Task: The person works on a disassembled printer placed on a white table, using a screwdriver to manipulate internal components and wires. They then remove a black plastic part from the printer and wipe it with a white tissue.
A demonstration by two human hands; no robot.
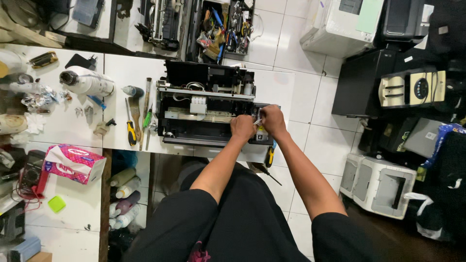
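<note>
Beside the pink tissue pack (74, 163), both hands (258, 125) closed on an opened printer's (204, 109) small part.

Opened printer (206, 104) sits on bench (121, 68); both hands at its right end. Screwdrivers (131, 131) lie left of it, tissue box (74, 163) farther left, toolbox (225, 29) behind.

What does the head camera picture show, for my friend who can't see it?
A person's left hand and right hand work close together at the right end of an opened black printer on a white table. Screwdrivers and a paint brush lie left of the printer, and a pink tissue pack sits nearer. Other printers stand on the tiled floor.
</note>
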